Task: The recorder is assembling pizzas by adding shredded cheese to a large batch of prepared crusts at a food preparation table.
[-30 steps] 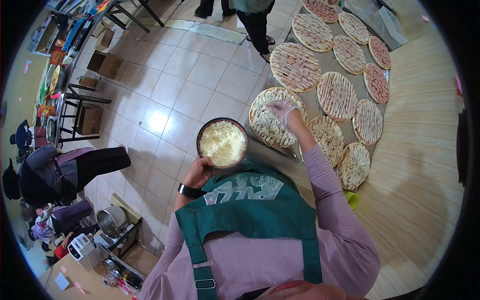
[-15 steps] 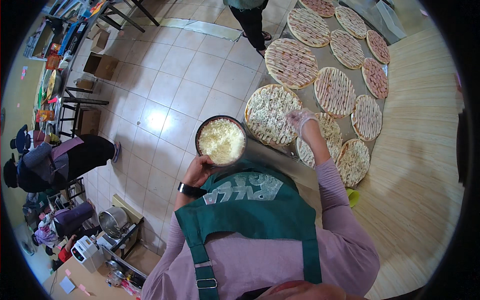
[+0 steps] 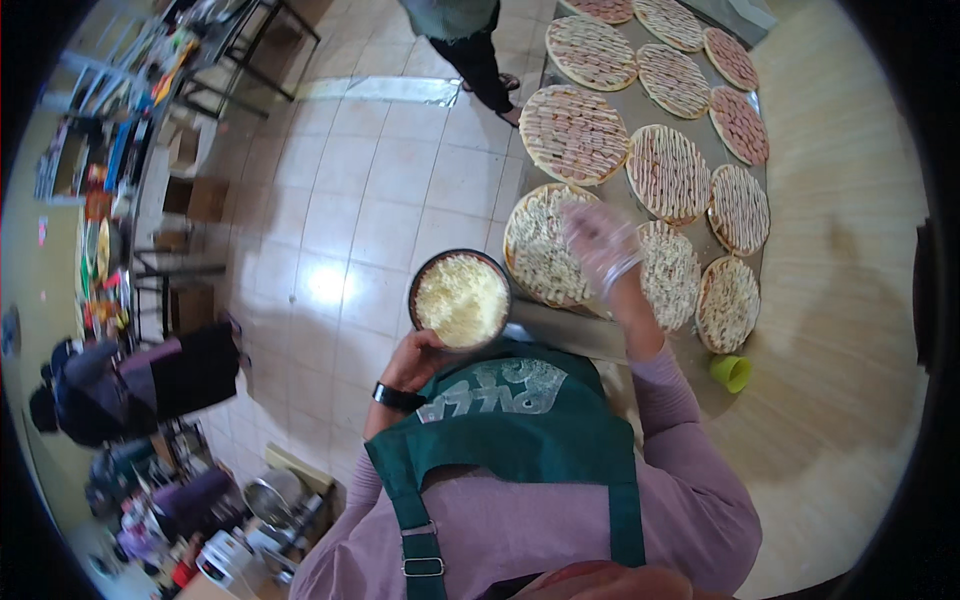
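Note:
My left hand [image 3: 415,360] grips the near edge of a round dark bowl [image 3: 413,298] full of pale grated cheese [image 3: 462,298]. Its thumb lies over the rim, and the bowl is just left of the table. My right hand [image 3: 603,245] wears a clear plastic glove and hovers above the right part of a cheese-covered pizza [image 3: 540,245]. Motion smears its fingers, so what they hold, if anything, does not show. Beside that hand, to the right, lie two more cheese-topped pizzas, a middle one [image 3: 668,275] and an outer one [image 3: 728,305].
Farther along the metal table lie several pizzas with striped sauce [image 3: 575,135] and some with sliced sausage [image 3: 740,125]. A lime-green cup [image 3: 731,374] stands near my right elbow. One person [image 3: 470,60] stands past the table's left side; another [image 3: 140,385] is at the far left.
My right hand has moved from the pizza's right edge farther in over it and now looks blurred. My left hand still holds the bowl. The whole view has shifted a little.

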`<action>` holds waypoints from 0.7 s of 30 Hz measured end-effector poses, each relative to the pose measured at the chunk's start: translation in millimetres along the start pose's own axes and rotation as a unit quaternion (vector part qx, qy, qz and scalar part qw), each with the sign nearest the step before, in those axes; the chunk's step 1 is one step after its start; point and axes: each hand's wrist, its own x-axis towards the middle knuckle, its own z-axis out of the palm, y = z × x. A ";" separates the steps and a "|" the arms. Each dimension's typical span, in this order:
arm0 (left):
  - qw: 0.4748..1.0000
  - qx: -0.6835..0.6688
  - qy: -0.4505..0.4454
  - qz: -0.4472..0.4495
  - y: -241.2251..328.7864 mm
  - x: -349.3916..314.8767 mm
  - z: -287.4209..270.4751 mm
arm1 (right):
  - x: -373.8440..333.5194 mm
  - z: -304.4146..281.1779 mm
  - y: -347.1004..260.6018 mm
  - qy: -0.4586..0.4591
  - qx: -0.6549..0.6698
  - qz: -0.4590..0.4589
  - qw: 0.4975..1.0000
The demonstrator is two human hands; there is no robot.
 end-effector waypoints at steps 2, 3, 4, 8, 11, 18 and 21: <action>0.999 0.029 -0.017 -0.035 21.2 7.0 -11.6 | -13.6 42.8 -21.1 -0.083 -0.098 -0.221 0.967; 0.998 0.048 -0.014 -0.046 32.9 10.2 -16.2 | -17.5 63.8 -54.3 -0.110 -0.033 -0.146 0.983; 0.994 0.093 -0.018 -0.054 44.8 12.8 -20.6 | -19.0 97.7 -55.2 -0.180 -0.015 -0.109 0.977; 0.982 0.150 -0.076 -0.087 91.7 4.6 -45.8 | 4.0 164.3 -111.2 -0.290 -0.207 -0.138 0.924; 0.987 0.124 -0.041 -0.094 122.7 -3.9 -65.9 | 20.4 189.0 -132.9 -0.351 -0.205 -0.110 0.907; 0.983 0.161 -0.040 -0.084 175.5 -4.8 -79.5 | 31.5 212.1 -135.6 -0.250 -0.221 -0.132 0.933; 0.978 0.176 -0.023 -0.106 187.8 17.9 -84.1 | 46.1 203.8 -153.4 -0.233 -0.252 -0.061 0.937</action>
